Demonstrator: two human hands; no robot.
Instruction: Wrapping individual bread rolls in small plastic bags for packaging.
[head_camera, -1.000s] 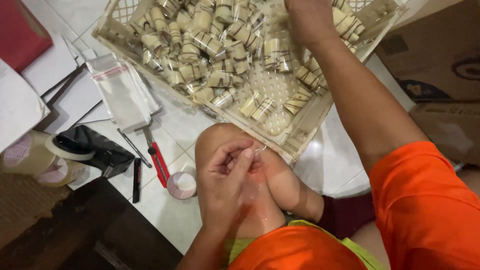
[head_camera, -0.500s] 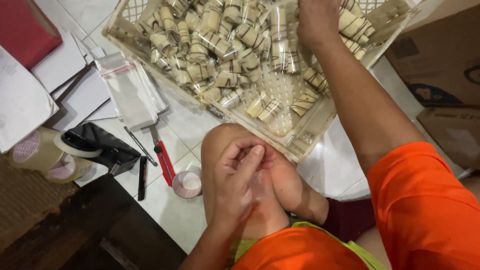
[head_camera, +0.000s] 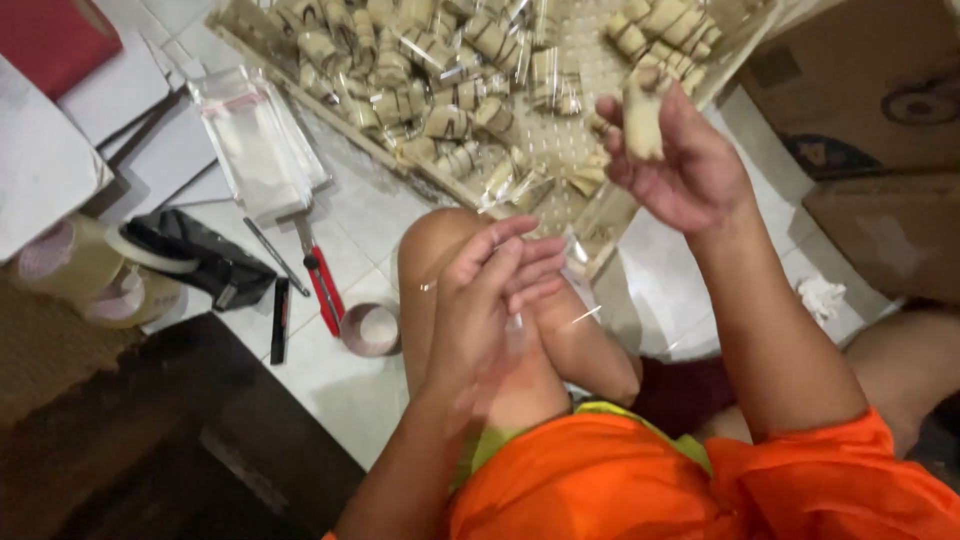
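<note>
A pale, striped rolled biscuit (head_camera: 643, 122) is pinched upright between the thumb and fingertips of the right hand (head_camera: 680, 165), which is raised over the near corner of a shallow perforated tray (head_camera: 600, 215); the other fingers curl loosely around it. Below and to the left, the left hand (head_camera: 490, 300) rests against the bent knee (head_camera: 440, 250) with its fingers nearly straight and lightly closed on a thin clear plastic sleeve (head_camera: 575, 300), whose glinting edges show beside the fingertips; how firmly it is held cannot be told. The tray lies on the white tiled floor (head_camera: 330, 370) and holds many more striped rolls (head_camera: 440, 70), most already in clear wrappers. Left of the tray lies a stack of empty clear bags (head_camera: 255, 145), and nearer the knee a red-handled cutter (head_camera: 322, 285), a black pen (head_camera: 279, 335) and a small roll of tape (head_camera: 370, 328). Further left sit large rolls of brown packing tape (head_camera: 75, 270) and a black dispenser (head_camera: 205, 260).
</note>
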